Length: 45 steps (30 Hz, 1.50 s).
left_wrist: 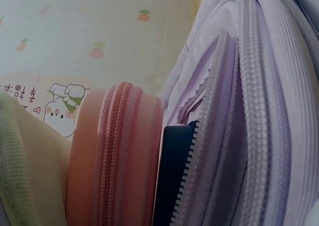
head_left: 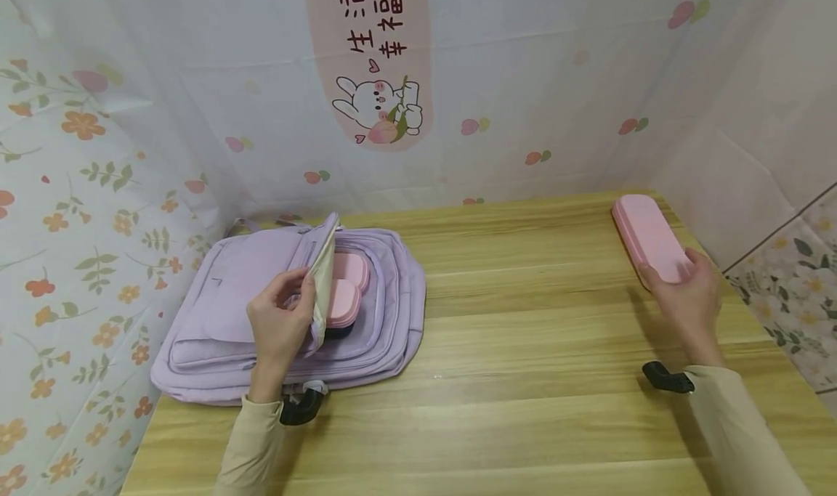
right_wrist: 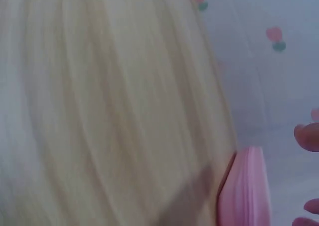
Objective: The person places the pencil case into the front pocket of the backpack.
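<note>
At the left, a lilac backpack point(head_left: 229, 285) lies on the table with its front pocket unzipped. My left hand point(head_left: 281, 322) pinches the edge of the pocket flap point(head_left: 322, 278) and holds it raised. Inside the pocket sit two pink cases point(head_left: 351, 271) with rounded ends; one shows a zipper point(left_wrist: 113, 151) up close, beside a dark item point(left_wrist: 175, 171). At the far right, another pink case point(head_left: 650, 238) lies lengthwise. My right hand point(head_left: 689, 303) is over its near end, thumb and fingers spread to either side. In the right wrist view, the fingertips point(right_wrist: 308, 137) show apart from that case.
The wood-grain table point(head_left: 510, 351) spans the space between the hands. A white printed cloth point(head_left: 523, 82) hangs along the back, and flowered cloth point(head_left: 78, 263) closes the left side. Black wrist mounts point(head_left: 667, 377) stick out from both sleeves.
</note>
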Tool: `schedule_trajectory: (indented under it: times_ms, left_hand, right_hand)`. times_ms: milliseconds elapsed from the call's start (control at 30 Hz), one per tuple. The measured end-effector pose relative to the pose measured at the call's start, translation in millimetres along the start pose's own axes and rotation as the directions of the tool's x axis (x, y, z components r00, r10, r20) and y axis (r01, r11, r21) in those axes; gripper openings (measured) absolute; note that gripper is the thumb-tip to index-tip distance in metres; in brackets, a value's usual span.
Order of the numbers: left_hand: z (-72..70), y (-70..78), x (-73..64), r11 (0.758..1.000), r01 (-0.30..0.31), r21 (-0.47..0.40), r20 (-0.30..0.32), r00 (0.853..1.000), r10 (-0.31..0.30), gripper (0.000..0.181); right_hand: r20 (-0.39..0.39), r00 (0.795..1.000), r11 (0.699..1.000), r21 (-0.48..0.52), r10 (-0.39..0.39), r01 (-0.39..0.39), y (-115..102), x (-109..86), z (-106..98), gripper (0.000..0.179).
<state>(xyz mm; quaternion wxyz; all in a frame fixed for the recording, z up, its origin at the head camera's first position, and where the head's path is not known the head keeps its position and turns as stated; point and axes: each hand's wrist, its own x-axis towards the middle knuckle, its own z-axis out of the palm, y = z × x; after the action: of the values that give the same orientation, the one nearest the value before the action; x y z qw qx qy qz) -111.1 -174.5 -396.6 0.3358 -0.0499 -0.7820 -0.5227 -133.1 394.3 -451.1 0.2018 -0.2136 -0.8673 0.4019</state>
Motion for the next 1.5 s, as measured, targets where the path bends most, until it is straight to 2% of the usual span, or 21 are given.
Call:
schedule_trajectory:
  times_ms: [267, 367, 600, 833, 967, 1033, 1267, 1367, 1500]
  left_hand:
    - [-1.3, -0.9, -0.2, 1.000, -0.001, -0.003, -0.001, 1.000, 0.001, 0.013]
    - [-1.6, -1.7, -0.1, 1.000, -0.001, -0.010, 0.000, 1.000, 0.001, 0.013]
    - [-0.4, -2.2, 1.1, 1.000, -0.013, -0.016, 0.007, 1.000, 0.013, 0.013]
    - [0.5, -2.1, 1.1, 1.000, -0.005, -0.011, 0.009, 1.000, 0.005, 0.013]
    - [0.3, -2.7, 0.5, 1.000, -0.005, -0.010, 0.008, 1.000, 0.005, 0.013]
    - [0.3, -3.0, 0.3, 1.000, -0.007, -0.008, 0.008, 1.000, 0.007, 0.013]
    - [1.3, -2.6, 0.3, 1.000, -0.008, -0.001, 0.010, 1.000, 0.008, 0.013]
    - [1.6, -1.8, 0.0, 1.000, -0.003, -0.002, 0.007, 1.000, 0.003, 0.013]
    - [2.1, -1.4, -0.7, 1.000, 0.005, -0.013, 0.000, 1.000, -0.005, 0.013]
  right_hand:
    - [0.060, 0.998, 0.992, -0.127, -0.018, 0.026, 19, 1.0, -2, 0.082]
    - [0.077, 0.997, 0.989, -0.147, 0.021, -0.010, 23, 2.6, 1, 0.087]
    - [-0.012, 0.993, 0.988, -0.104, 0.117, -0.117, 35, 5.3, 5, 0.081]
    - [-0.070, 0.970, 0.971, -0.047, 0.233, -0.236, 43, 10.4, 6, 0.084]
    - [-0.076, 0.958, 0.959, -0.043, 0.277, -0.281, 43, 11.5, 6, 0.086]
    - [-0.082, 0.958, 0.959, -0.042, 0.275, -0.279, 43, 11.2, 7, 0.084]
    - [-0.058, 0.941, 0.942, -0.033, 0.332, -0.334, 38, 8.3, 5, 0.090]
    - [-0.047, 0.943, 0.943, -0.032, 0.329, -0.330, 33, 5.4, 6, 0.088]
    - [-0.026, 0.956, 0.956, -0.029, 0.291, -0.292, 23, -0.5, 9, 0.083]
